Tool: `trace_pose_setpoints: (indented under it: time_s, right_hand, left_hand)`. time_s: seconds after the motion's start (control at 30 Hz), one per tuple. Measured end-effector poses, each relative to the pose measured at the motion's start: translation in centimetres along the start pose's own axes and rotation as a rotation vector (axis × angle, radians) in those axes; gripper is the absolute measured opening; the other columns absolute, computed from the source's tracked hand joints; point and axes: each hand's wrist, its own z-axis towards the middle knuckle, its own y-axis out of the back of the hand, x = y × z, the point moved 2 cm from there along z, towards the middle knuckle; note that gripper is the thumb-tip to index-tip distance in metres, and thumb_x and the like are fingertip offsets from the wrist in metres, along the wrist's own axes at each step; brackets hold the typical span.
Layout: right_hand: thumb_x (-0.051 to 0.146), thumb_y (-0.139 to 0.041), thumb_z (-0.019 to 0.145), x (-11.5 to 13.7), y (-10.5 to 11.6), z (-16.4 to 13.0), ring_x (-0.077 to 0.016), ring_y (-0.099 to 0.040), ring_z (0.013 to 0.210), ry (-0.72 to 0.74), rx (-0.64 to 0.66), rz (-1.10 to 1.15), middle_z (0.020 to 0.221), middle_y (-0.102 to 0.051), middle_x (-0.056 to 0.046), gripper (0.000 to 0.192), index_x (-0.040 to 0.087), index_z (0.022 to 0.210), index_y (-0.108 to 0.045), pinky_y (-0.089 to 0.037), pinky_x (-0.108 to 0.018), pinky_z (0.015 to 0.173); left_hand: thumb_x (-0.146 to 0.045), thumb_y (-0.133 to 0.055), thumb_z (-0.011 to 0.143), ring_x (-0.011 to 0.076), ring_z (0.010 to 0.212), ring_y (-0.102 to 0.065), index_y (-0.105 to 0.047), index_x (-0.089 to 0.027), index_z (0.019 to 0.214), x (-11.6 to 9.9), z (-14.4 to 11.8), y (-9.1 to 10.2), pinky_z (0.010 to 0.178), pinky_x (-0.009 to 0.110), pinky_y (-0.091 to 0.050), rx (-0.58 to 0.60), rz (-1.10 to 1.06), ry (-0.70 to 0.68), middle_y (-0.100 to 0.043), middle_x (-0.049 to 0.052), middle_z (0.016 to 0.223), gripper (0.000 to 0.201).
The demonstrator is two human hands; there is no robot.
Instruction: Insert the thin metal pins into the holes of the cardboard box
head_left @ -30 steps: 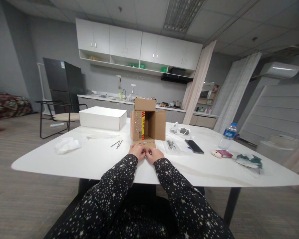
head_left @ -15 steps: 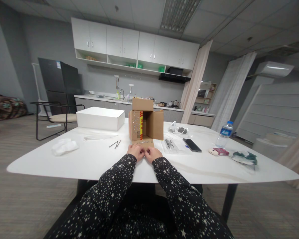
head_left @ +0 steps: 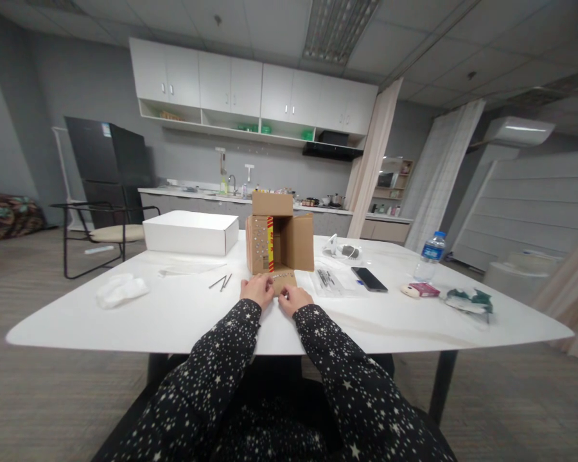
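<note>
Where fingertips of left hand (head_left: pixel 257 290) and right hand (head_left: pixel 294 298) meet, front flap (head_left: pixel 284 278) of cardboard box (head_left: pixel 279 243) is pressed flat on table (head_left: pixel 183 314); fingers curled down, whether anything small is pinched between them cannot be told. Row of small studs seen along flap, just beyond fingertips. Box stood open, directly behind hands. Loose nails (head_left: pixel 223 282) left of box; white box (head_left: pixel 189 232) further left, behind. Phone (head_left: pixel 368 279) right of box; water bottle (head_left: pixel 428 256) well right.
</note>
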Motion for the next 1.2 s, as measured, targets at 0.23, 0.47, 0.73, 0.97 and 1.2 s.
trace_pose_setpoints:
  time_s: [0.23, 0.47, 0.73, 0.97, 1.2]
  right_hand:
    - [0.037, -0.047, 0.082, 0.0, 0.4, -0.3, -0.0183, -0.062, 0.082, 0.01, 0.005, 0.017, 0.086, -0.069, -0.001, 0.022, 0.027, 0.091, -0.064, -0.039, -0.026, 0.065]
    - [0.038, -0.048, 0.083, -0.2, 0.0, 0.0, -0.0174, -0.062, 0.084, 0.017, 0.005, 0.009, 0.089, -0.069, -0.001, 0.022, 0.027, 0.093, -0.064, -0.04, -0.026, 0.066]
    - [0.037, -0.048, 0.083, -0.4, -0.5, 0.3, -0.0176, -0.062, 0.083, 0.006, 0.003, 0.023, 0.089, -0.069, -0.001, 0.022, 0.027, 0.093, -0.065, -0.04, -0.026, 0.067]
    - [0.036, -0.048, 0.083, -0.4, -0.4, 0.2, -0.0174, -0.061, 0.083, 0.009, 0.003, 0.013, 0.089, -0.069, -0.002, 0.022, 0.026, 0.094, -0.065, -0.04, -0.025, 0.067]
    - [0.036, -0.048, 0.083, -0.5, -0.5, 0.3, -0.0174, -0.061, 0.083, 0.02, -0.003, 0.011, 0.088, -0.068, -0.002, 0.023, 0.026, 0.095, -0.065, -0.039, -0.026, 0.066]
  left_hand:
    - [-0.029, -0.05, 0.078, 0.0262, 0.108, -0.052, -0.057, -0.022, 0.102, 0.2, 0.2, 0.2, 0.091, 0.045, -0.037, -0.057, 0.066, 0.093, -0.059, 0.008, 0.107, 0.025]
    - [-0.029, -0.048, 0.082, 0.0263, 0.109, -0.05, -0.057, -0.022, 0.103, 0.1, 0.5, 0.0, 0.091, 0.044, -0.037, -0.066, 0.086, 0.09, -0.056, 0.009, 0.108, 0.024]
    - [-0.029, -0.041, 0.088, 0.0276, 0.108, -0.05, -0.059, -0.02, 0.099, -0.3, 0.7, 0.1, 0.089, 0.045, -0.035, -0.084, 0.087, 0.041, -0.056, 0.011, 0.108, 0.022]
    - [-0.028, -0.037, 0.09, 0.0267, 0.109, -0.05, -0.055, -0.018, 0.102, -0.4, 1.0, -0.2, 0.09, 0.044, -0.035, -0.1, 0.09, 0.039, -0.056, 0.012, 0.11, 0.023]
    - [-0.03, -0.037, 0.09, 0.0241, 0.103, -0.054, -0.051, -0.018, 0.101, -0.5, 1.1, -0.2, 0.09, 0.043, -0.033, -0.099, -0.029, 0.007, -0.063, 0.01, 0.105, 0.021]
